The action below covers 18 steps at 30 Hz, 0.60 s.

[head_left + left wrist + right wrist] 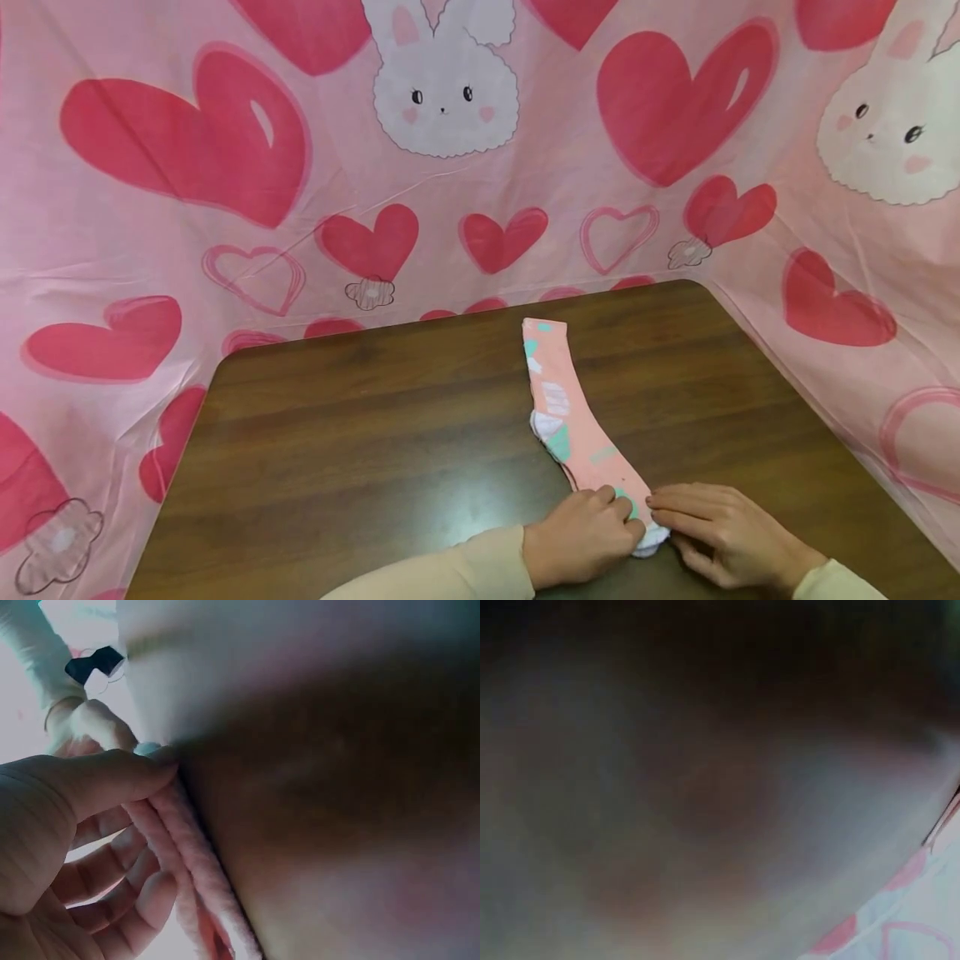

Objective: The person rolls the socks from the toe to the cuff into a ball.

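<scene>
A pair of pink socks (577,400), one laid on the other, stretches across the table with cuffs away from me and toes towards me. They have white heels and toes, with green and white patches. Near the toe end my left hand (585,533) grips their left edge; in the left wrist view its thumb lies over the layered pink edge (187,847), with the other fingers curled on the far side. My right hand (731,533) touches the white toes from the right with its fingers extended. The right wrist view does not show this hand clearly.
The socks lie on a dark brown wooden table (360,450) with rounded far corners. Behind it and along both sides hangs a pink cloth (555,175) printed with red hearts and white rabbits.
</scene>
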Available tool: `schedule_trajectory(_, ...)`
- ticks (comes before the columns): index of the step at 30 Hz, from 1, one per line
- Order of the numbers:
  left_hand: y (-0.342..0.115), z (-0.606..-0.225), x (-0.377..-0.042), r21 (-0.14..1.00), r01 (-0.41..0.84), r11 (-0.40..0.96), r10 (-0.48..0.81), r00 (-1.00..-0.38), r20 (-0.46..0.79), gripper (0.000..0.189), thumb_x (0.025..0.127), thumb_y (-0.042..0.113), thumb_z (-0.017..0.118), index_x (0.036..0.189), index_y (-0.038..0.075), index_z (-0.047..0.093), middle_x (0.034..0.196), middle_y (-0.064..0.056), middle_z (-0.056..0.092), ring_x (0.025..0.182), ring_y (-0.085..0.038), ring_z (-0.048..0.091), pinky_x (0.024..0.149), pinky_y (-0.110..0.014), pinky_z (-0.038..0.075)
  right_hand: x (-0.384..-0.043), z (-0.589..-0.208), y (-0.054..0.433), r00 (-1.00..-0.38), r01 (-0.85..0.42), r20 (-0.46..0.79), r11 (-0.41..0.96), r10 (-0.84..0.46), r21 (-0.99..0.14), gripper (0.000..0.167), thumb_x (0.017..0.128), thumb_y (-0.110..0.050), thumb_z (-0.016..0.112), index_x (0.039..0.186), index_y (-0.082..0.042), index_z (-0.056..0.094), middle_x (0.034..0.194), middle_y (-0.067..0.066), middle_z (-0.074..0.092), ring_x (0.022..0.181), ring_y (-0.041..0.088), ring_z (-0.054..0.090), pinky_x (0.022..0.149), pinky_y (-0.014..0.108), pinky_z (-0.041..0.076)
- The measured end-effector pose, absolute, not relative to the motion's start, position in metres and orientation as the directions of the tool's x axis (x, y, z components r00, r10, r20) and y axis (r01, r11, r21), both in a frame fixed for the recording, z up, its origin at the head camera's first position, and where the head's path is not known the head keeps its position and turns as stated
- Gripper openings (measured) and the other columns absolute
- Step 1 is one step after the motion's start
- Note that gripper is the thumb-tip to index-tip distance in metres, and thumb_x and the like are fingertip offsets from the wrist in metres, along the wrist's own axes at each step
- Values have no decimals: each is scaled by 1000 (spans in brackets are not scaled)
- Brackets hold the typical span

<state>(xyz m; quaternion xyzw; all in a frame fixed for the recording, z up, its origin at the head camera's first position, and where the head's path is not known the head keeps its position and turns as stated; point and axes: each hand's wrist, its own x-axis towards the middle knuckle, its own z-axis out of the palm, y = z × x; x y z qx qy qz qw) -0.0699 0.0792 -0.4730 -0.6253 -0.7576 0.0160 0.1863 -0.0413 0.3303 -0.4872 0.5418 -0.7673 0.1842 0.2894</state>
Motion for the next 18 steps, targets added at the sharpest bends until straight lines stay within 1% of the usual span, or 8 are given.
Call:
schedule_trajectory(3, 80, -470, -69, -288, 936, 202, 964, -139, 225, 9, 95, 25, 65, 87, 27, 68, 78, 11, 59, 65, -5, 51, 48, -16, 35, -46, -485, 332, -199, -953, 625, 299, -755, 58, 31, 100, -24, 58, 110, 1, 74, 110, 16, 71, 92, 29, 70, 75, 36, 54)
schedule_trajectory(6, 81, -468, -69, -307, 932, 194, 970, -136, 201, 6, 95, 24, 67, 90, 27, 69, 78, 10, 59, 64, -4, 52, 46, -16, 36, -51, -482, 332, -151, -961, 617, 260, -773, 90, 30, 101, -24, 59, 108, 2, 74, 107, 15, 72, 90, 29, 71, 71, 36, 55)
schedule_trajectory(9, 81, -467, -67, -298, 933, 200, 970, -145, 195, 6, 95, 23, 68, 91, 27, 69, 77, 10, 60, 62, -3, 51, 45, -14, 34, -53, -480, 331, -135, -961, 612, 254, -780, 111, 31, 101, -25, 58, 105, 2, 74, 105, 13, 73, 88, 28, 71, 69, 36, 55)
schedule_trajectory(12, 81, -467, -66, -279, 934, 225, 965, -173, 197, 6, 96, 24, 67, 91, 25, 68, 78, 10, 60, 61, -2, 50, 45, -13, 33, -52, -481, 330, -148, -955, 609, 272, -779, 116, 32, 102, -26, 58, 102, 1, 74, 103, 12, 73, 86, 27, 71, 68, 36, 55)
schedule_trajectory(14, 81, -467, -65, -254, 935, 248, 959, -200, 200, 4, 95, 27, 68, 91, 25, 68, 80, 10, 61, 63, -2, 52, 47, -13, 35, -50, -482, 329, -169, -949, 606, 293, -777, 111, 33, 102, -28, 58, 101, 0, 75, 102, 11, 73, 87, 26, 70, 68, 36, 55)
schedule_trajectory(18, 80, -468, -66, -176, 941, 290, 944, -251, 213, 10, 90, 31, 72, 92, 22, 68, 83, 9, 62, 65, -3, 54, 52, -13, 39, -47, -484, 327, -236, -930, 597, 356, -767, 89, 34, 101, -33, 60, 102, -2, 75, 102, 8, 72, 88, 23, 69, 73, 37, 53)
